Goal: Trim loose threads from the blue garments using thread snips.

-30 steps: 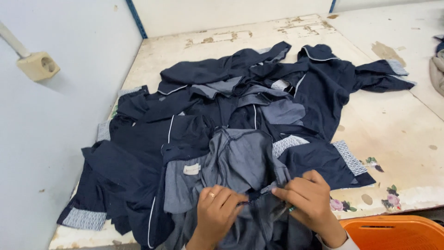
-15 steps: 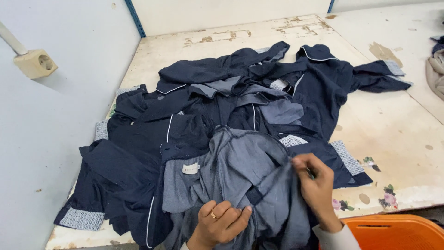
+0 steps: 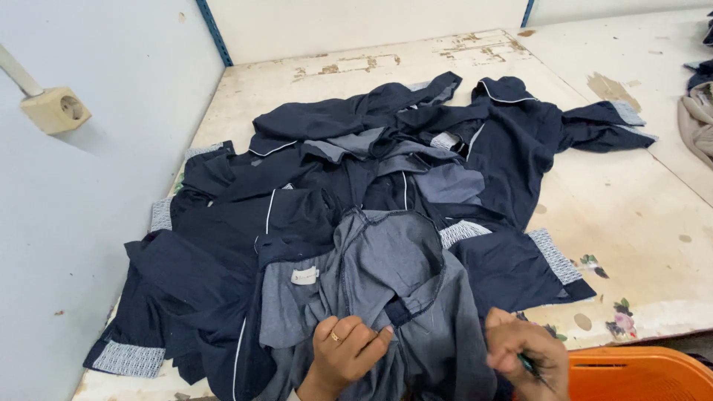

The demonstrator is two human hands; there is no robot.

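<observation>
A heap of dark navy garments [image 3: 386, 171] with white piping and grey cuffs covers a worn white table [image 3: 631, 223]. On top, nearest me, lies a grey-lined garment [image 3: 394, 275] turned inside out, with a small white label [image 3: 304, 276]. My left hand [image 3: 345, 349] pinches a fold of this grey fabric at the bottom middle; a ring shows on one finger. My right hand [image 3: 527, 356], a little to the right, is closed around a small dark tool and rests at the garment's edge.
An orange plastic crate [image 3: 639, 375] stands at the bottom right below the table edge. A wall socket [image 3: 56, 110] sits on the pale wall at left. More cloth [image 3: 698, 119] lies at the far right edge.
My right hand has dropped from the garment's upper right side down to the lower right. My left hand has opened slightly and regripped the grey fabric. The grey garment has spread wider.
</observation>
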